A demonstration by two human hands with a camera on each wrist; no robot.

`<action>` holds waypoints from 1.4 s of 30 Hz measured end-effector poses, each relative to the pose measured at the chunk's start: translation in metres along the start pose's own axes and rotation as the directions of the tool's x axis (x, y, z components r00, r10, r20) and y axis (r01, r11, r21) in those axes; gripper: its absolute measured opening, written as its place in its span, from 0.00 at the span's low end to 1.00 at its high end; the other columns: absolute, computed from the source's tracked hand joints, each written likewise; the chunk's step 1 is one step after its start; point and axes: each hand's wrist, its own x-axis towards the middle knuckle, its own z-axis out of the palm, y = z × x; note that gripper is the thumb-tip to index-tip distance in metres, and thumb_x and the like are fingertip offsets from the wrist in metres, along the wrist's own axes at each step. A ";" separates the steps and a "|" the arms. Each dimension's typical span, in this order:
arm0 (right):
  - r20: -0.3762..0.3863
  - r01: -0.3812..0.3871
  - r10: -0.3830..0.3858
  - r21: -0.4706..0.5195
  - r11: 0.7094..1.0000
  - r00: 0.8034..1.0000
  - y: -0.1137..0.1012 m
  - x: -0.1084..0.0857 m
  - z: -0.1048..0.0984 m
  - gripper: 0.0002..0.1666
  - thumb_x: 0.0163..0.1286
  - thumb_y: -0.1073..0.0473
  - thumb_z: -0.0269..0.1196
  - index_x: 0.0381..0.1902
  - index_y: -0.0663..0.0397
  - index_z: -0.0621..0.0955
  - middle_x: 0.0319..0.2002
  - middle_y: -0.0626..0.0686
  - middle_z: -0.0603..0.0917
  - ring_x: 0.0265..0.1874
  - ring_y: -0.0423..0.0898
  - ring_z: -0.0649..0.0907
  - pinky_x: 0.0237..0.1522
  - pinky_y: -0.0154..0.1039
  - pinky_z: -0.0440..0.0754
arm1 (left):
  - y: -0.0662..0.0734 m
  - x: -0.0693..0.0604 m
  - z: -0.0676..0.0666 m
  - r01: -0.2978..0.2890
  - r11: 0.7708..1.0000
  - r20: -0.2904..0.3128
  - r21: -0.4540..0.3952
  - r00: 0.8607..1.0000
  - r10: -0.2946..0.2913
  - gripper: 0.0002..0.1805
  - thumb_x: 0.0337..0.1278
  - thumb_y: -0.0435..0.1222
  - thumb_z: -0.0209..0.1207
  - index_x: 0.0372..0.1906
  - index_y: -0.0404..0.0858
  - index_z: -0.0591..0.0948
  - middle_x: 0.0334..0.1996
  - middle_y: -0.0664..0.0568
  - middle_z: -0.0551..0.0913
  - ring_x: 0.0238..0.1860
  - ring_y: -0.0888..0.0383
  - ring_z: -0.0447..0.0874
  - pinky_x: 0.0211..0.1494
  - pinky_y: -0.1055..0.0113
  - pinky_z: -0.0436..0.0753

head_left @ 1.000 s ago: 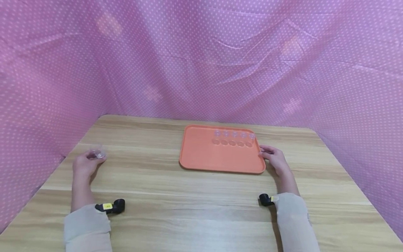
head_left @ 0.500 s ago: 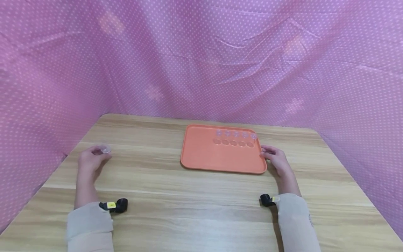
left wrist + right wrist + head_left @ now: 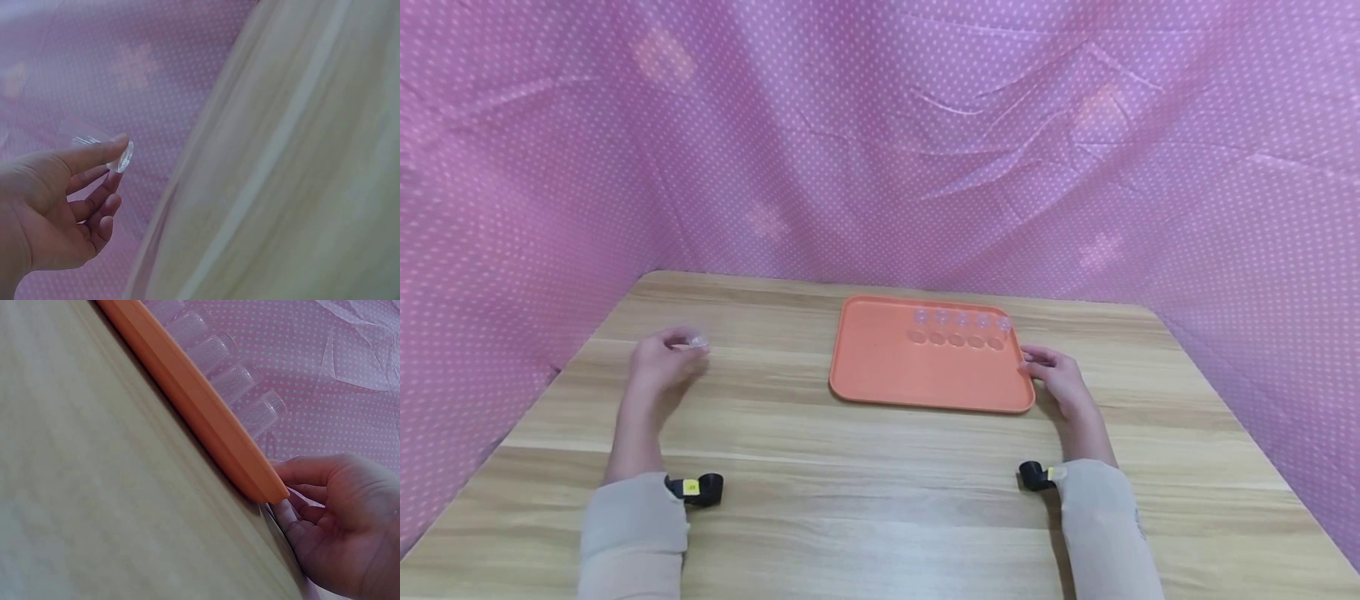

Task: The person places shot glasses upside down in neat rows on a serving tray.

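Observation:
In the head view, my left hand point(image 3: 658, 364) is over the left part of the table. It pinches a small clear plastic cup point(image 3: 125, 158) between thumb and fingers, and the cup lies tilted in the left wrist view. Much of its wall is covered by the thumb. My right hand point(image 3: 1060, 382) grips the right edge of an orange tray point(image 3: 917, 379), thumb and fingers on either side of the rim in the right wrist view. Several clear cups point(image 3: 237, 384) stand in line on the tray, towards its far right part.
The tray rests on a light wood-grain table point(image 3: 850, 483). Pink dotted cloth point(image 3: 880, 167) hangs around the back and both sides. Black wrist cameras sit on both sleeves, one by the left cuff point(image 3: 709, 490).
My left hand has moved to the right and slightly away from me, carrying the clear cup towards the tray. The right hand stays on the tray's edge.

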 end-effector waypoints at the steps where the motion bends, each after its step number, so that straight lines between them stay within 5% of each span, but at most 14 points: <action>1: -0.001 -0.001 0.001 0.003 1.000 1.000 0.000 0.000 0.000 0.27 0.63 0.63 0.60 0.59 0.67 0.70 0.51 0.63 0.76 0.42 0.37 0.75 0.50 0.29 0.68 | 0.001 0.001 0.004 0.003 1.000 0.008 -0.015 1.000 -0.003 0.29 0.54 0.31 0.60 0.61 0.28 0.65 0.44 0.45 0.68 0.43 0.52 0.72 0.50 0.62 0.76; 8: 0.005 -0.016 0.016 0.000 1.000 1.000 -0.002 -0.001 0.000 0.28 0.63 0.64 0.60 0.60 0.66 0.70 0.53 0.64 0.74 0.44 0.40 0.74 0.56 0.37 0.66 | 0.004 0.008 0.024 0.045 0.997 0.029 -0.062 0.999 -0.043 0.28 0.50 0.32 0.64 0.58 0.36 0.70 0.45 0.49 0.65 0.45 0.56 0.67 0.53 0.59 0.75; 11: 0.009 -0.012 0.012 0.009 1.000 1.000 -0.004 0.001 0.002 0.28 0.63 0.64 0.60 0.60 0.66 0.70 0.53 0.65 0.74 0.45 0.41 0.74 0.58 0.40 0.64 | 0.010 0.006 0.028 -0.031 0.989 0.047 0.142 0.999 0.025 0.28 0.52 0.36 0.63 0.59 0.34 0.70 0.48 0.44 0.65 0.48 0.52 0.63 0.54 0.56 0.71; 14: 0.026 0.000 0.000 0.018 1.000 1.000 -0.005 0.003 0.005 0.28 0.63 0.64 0.60 0.60 0.67 0.70 0.53 0.65 0.74 0.45 0.41 0.75 0.57 0.39 0.65 | 0.017 0.006 0.031 -0.128 0.919 0.056 0.374 0.992 0.115 0.27 0.54 0.39 0.62 0.58 0.32 0.71 0.51 0.38 0.67 0.50 0.46 0.63 0.52 0.53 0.69; 16: 0.024 0.000 0.000 0.025 1.000 1.000 -0.004 0.004 0.007 0.27 0.62 0.64 0.61 0.59 0.67 0.70 0.52 0.65 0.75 0.43 0.40 0.75 0.55 0.37 0.67 | 0.020 0.006 0.034 -0.164 0.880 0.068 0.446 0.986 0.149 0.28 0.54 0.40 0.62 0.58 0.32 0.71 0.51 0.37 0.69 0.51 0.44 0.64 0.52 0.51 0.68; 25: 0.005 -0.004 0.003 0.024 1.000 1.000 -0.002 0.004 0.007 0.27 0.62 0.64 0.61 0.59 0.67 0.71 0.51 0.65 0.76 0.42 0.39 0.76 0.54 0.35 0.67 | 0.027 0.008 0.060 -0.222 0.876 0.116 0.429 0.975 0.190 0.24 0.52 0.38 0.63 0.54 0.33 0.74 0.50 0.39 0.73 0.47 0.47 0.66 0.46 0.59 0.70; 42: -0.015 0.015 -0.014 0.023 1.000 1.000 0.000 0.000 0.000 0.27 0.61 0.65 0.61 0.58 0.69 0.71 0.51 0.66 0.76 0.39 0.36 0.76 0.50 0.30 0.67 | 0.047 0.031 0.118 -0.375 0.809 0.206 0.453 0.927 0.314 0.24 0.50 0.35 0.64 0.53 0.29 0.75 0.47 0.38 0.77 0.43 0.47 0.74 0.46 0.56 0.75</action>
